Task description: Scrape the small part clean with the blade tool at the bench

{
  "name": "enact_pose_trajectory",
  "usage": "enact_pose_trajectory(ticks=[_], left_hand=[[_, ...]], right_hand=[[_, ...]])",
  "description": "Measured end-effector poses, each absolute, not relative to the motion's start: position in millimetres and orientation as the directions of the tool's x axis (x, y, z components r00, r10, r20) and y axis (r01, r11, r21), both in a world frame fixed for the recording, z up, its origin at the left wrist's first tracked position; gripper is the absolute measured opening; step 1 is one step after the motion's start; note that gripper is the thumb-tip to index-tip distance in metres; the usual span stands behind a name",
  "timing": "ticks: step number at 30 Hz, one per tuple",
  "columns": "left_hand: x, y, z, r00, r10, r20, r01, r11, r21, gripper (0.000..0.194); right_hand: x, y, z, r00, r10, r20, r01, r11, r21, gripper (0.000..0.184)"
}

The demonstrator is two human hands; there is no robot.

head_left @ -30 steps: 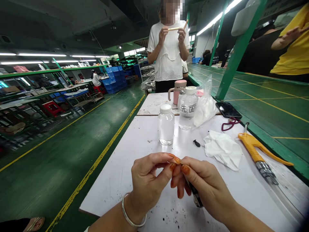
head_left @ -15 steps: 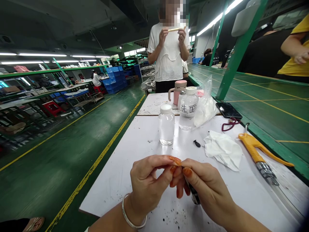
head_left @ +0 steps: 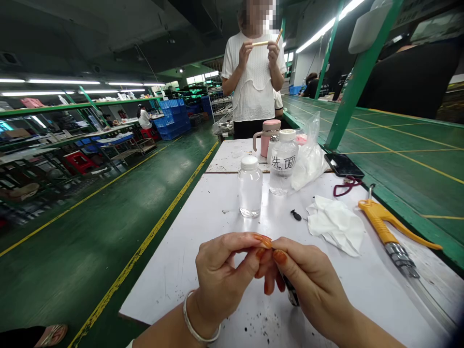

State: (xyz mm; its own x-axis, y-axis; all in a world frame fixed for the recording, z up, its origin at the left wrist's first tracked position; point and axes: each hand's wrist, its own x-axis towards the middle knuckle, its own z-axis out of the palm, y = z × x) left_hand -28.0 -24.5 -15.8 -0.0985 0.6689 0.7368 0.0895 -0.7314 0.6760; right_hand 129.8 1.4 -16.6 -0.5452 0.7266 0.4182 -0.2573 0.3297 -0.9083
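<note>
Above the white tabletop (head_left: 188, 241), my left hand (head_left: 224, 273) and my right hand (head_left: 317, 280) meet at the fingertips. The left thumb and forefinger pinch something too small and too covered to make out. My right hand is closed around a dark, shiny, slim piece (head_left: 292, 295). Only its lower end shows below the palm; its kind is unclear, and its upper part is hidden by fingers. Ahead of the hands stands a clear bottle with a white cap (head_left: 250, 188), some liquid inside. A small black item (head_left: 296, 215) lies near a crumpled white cloth (head_left: 335, 224).
On the right lies a yellow air gun (head_left: 384, 224) with a hose. Farther back are a marked clear bottle (head_left: 282, 166), a pink mug (head_left: 266, 140), a plastic bag (head_left: 308, 164) and a phone (head_left: 344, 165). A person in white (head_left: 253, 82) stands beyond, holding a thin yellowish stick.
My hands have hardly moved. At the far right, the person in yellow has gone out of view. The standing person's raised stick end sits slightly higher.
</note>
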Motion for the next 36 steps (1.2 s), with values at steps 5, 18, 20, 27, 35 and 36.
enact_pose_trajectory(ticks=[5,18,20,27,35,36], left_hand=[[-27.9,-24.7,-16.0,-0.108,0.68,0.725,0.094,-0.719,0.688,0.043],[-25.6,-24.8,-14.1,-0.095,0.72,0.687,-0.054,-0.693,0.719,0.04],[-25.5,-24.5,-13.5,-0.094,0.721,0.686,-0.069,-0.693,0.718,0.04],[-25.1,-24.9,-11.8,-0.114,0.691,0.714,-0.006,-0.719,0.695,0.041],[-26.4,-25.1,-14.7,-0.119,0.687,0.717,0.034,-0.719,0.694,0.043],[-26.6,-24.9,-14.9,-0.119,0.689,0.715,0.037,-0.716,0.697,0.044]], right_hand=[[130.6,0.5,-16.6,-0.54,0.735,0.41,-0.222,0.346,-0.912,0.031],[129.3,1.5,-16.3,-0.546,0.715,0.436,-0.239,0.367,-0.899,0.03],[129.5,0.7,-16.8,-0.542,0.717,0.439,-0.249,0.362,-0.898,0.03],[128.8,-0.7,-17.7,-0.506,0.734,0.453,-0.27,0.364,-0.892,0.029],[128.0,0.9,-17.7,-0.518,0.739,0.431,-0.222,0.37,-0.902,0.03],[128.3,1.3,-17.4,-0.524,0.74,0.423,-0.218,0.363,-0.906,0.031]])
